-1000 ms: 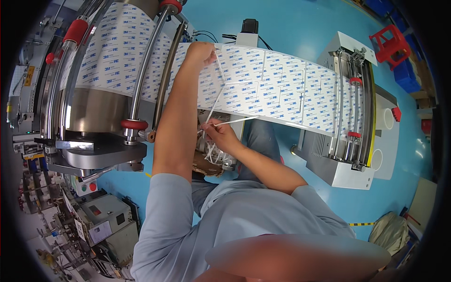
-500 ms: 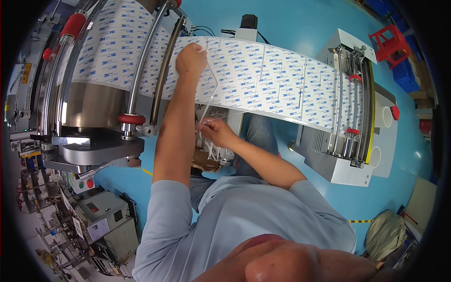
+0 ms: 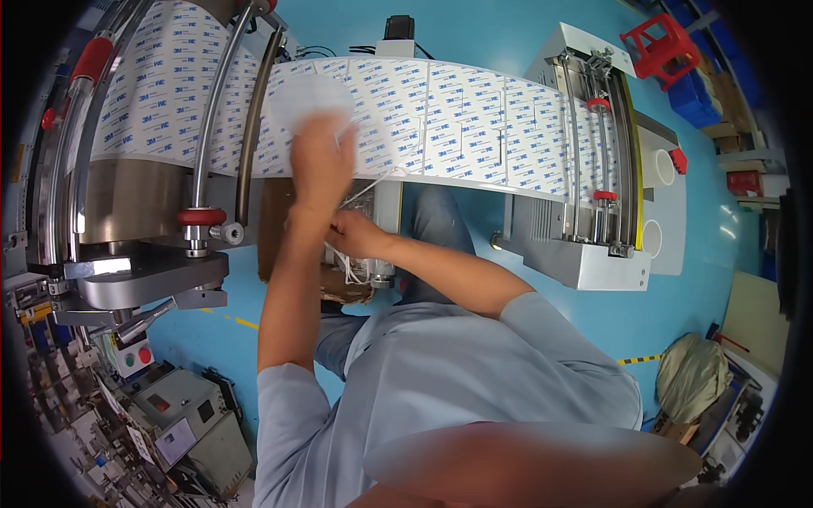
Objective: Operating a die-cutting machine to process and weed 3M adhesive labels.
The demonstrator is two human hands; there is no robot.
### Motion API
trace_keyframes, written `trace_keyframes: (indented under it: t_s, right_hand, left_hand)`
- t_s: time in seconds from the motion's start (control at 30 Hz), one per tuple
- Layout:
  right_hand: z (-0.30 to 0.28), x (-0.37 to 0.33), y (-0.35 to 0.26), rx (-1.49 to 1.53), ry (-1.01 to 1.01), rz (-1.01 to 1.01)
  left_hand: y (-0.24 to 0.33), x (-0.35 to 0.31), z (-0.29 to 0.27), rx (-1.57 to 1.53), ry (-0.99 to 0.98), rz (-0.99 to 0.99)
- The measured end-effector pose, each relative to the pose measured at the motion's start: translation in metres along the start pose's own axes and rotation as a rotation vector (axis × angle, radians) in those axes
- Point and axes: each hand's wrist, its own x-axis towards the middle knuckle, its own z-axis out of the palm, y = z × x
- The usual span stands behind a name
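A wide white sheet [image 3: 466,102] printed in blue runs across in front of me between two roller units. Over its left part is my left hand [image 3: 324,165], its fingers smeared, so their grip cannot be made out. Just below the sheet's near edge, my right hand [image 3: 360,235] is closed on a thin white strip [image 3: 366,191]. That strip slants up from the hand to the sheet's edge. Beneath the right hand, a tangle of loose white strips [image 3: 354,269] hangs by a brown cardboard box [image 3: 275,224], partly hidden by my left forearm.
At the left stands a machine with steel rollers [image 3: 203,152] and a large metal drum [image 3: 135,199]. A grey roller unit [image 3: 593,254] carries the sheet's right end. A red stool [image 3: 665,51] sits at the far right. Behind me on the left is a grey control box [image 3: 182,406].
My left hand has come down toward me from the sheet's far edge. The right hand stays below the sheet with the strip. The whole view has shifted a little.
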Motion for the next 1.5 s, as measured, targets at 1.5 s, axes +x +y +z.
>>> trace_keyframes:
  t_s: [1.5]
  right_hand:
    - [-0.018, -0.052, 0.039, 0.244, -0.113, 0.388]
  left_hand:
    - [-0.105, -0.243, -0.281, 1.090, 0.558, -0.587]
